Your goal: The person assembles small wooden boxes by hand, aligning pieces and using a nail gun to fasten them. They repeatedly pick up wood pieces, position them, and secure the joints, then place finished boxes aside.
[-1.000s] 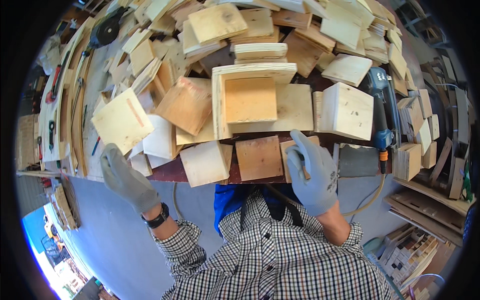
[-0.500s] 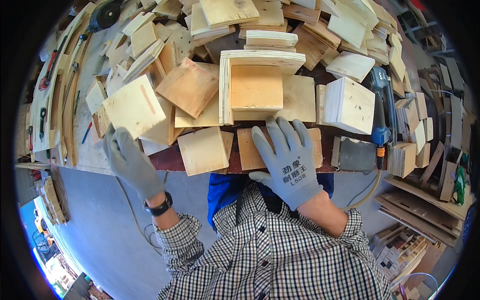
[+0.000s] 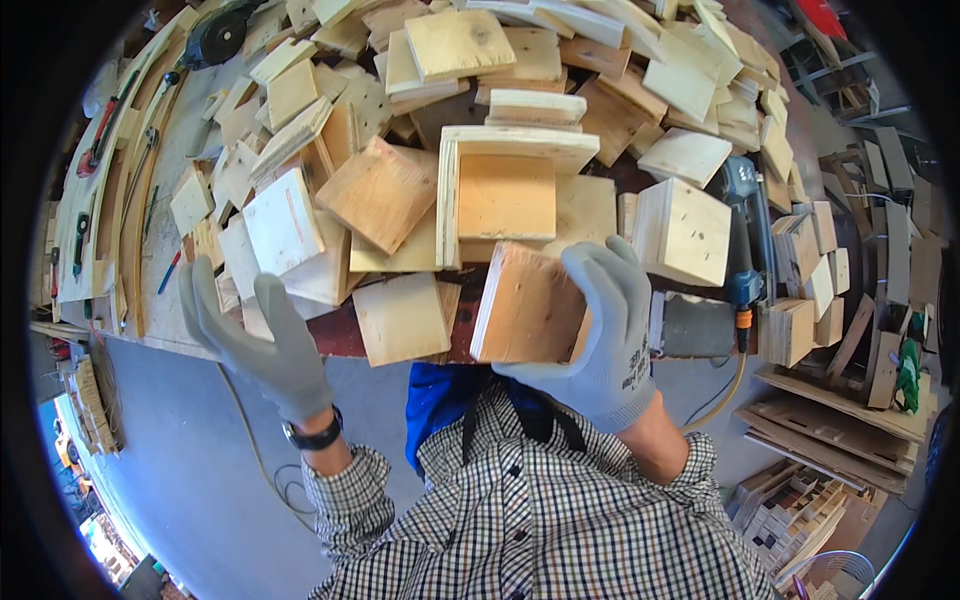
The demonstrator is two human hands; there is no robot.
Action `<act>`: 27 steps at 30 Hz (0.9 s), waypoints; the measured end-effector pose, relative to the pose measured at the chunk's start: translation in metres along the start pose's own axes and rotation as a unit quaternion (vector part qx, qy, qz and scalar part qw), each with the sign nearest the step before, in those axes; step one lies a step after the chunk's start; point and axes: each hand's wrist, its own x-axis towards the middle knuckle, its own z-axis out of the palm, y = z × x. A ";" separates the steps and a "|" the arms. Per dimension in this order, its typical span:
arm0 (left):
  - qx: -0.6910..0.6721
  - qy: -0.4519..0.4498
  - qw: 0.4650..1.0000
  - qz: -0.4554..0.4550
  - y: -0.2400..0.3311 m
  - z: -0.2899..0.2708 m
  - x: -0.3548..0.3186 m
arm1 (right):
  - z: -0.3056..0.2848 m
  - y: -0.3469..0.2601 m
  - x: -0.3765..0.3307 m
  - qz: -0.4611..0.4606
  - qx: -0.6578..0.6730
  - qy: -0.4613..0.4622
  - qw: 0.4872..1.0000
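Observation:
My right hand [image 3: 600, 340], in a grey glove, grips a reddish-brown plywood block [image 3: 530, 305] at the table's front edge, thumb along its near side and fingers at its right. The block is tilted, its pale layered edge showing on the left. My left hand [image 3: 255, 340], also gloved, is open and holds nothing, fingers and thumb spread. It is nearest a pale plywood block [image 3: 285, 222] lying on other pieces. Between the hands a pale square block [image 3: 402, 318] overhangs the edge. Beyond my right hand, two boards form an L-shaped corner [image 3: 520, 143] around an orange-tinted wood piece [image 3: 507, 198].
Loose plywood blocks [image 3: 460, 45] heap across the table's back. A blue-and-black air tool [image 3: 742, 235] with a hose lies at right, beside a dark grey block [image 3: 697, 325]. Long strips, hand tools and a black round-headed power tool [image 3: 215, 35] lie at left.
My right hand has gone from lying flat on the brown block to gripping and tilting it up. My left hand has come away from the pale block and spread open; that block now lies lower.

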 end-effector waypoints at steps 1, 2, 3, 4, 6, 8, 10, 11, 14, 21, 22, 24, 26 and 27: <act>-0.007 0.008 1.000 0.015 0.010 -0.005 -0.001 | -0.002 -0.002 0.006 0.023 -0.015 0.016 0.999; -0.047 0.017 0.998 0.028 0.019 -0.006 -0.002 | -0.003 0.006 0.011 0.015 -0.027 0.013 0.999; -0.045 -0.007 0.997 0.058 0.026 -0.011 -0.003 | -0.001 0.011 0.017 0.014 -0.040 0.012 0.999; -0.042 -0.031 0.995 0.087 0.032 -0.015 -0.004 | 0.001 0.015 0.023 0.012 -0.052 0.012 0.999; -0.026 -0.084 0.985 0.146 0.048 -0.014 -0.006 | 0.002 0.021 0.035 0.007 -0.076 0.003 0.997; -0.084 -0.123 0.972 0.182 0.065 -0.006 -0.011 | 0.007 0.028 0.047 -0.036 -0.101 -0.008 0.994; -0.108 -0.169 0.956 0.213 0.077 0.000 -0.016 | 0.016 0.034 0.054 -0.071 -0.132 -0.007 0.989; -0.104 -0.192 0.949 0.227 0.082 0.002 -0.017 | 0.020 0.033 0.058 -0.070 -0.142 0.004 0.987; -0.093 -0.235 0.938 0.236 0.087 0.009 -0.027 | 0.027 0.032 0.055 -0.033 -0.170 0.040 0.984; -0.036 -0.295 0.924 0.242 0.096 0.029 -0.008 | 0.022 0.024 0.027 0.132 -0.120 0.031 0.983; -0.034 -0.304 0.919 0.248 0.099 0.033 -0.006 | 0.023 0.026 0.030 0.101 -0.144 0.035 0.984; -0.026 -0.312 0.914 0.259 0.102 0.039 -0.003 | 0.026 0.018 0.035 0.108 -0.148 0.028 0.983; -0.016 -0.309 0.912 0.269 0.102 0.046 -0.003 | 0.031 0.018 0.034 0.101 -0.163 0.036 0.981; -0.019 -0.302 0.914 0.270 0.101 0.049 -0.004 | 0.030 0.019 0.032 0.092 -0.169 0.026 0.981</act>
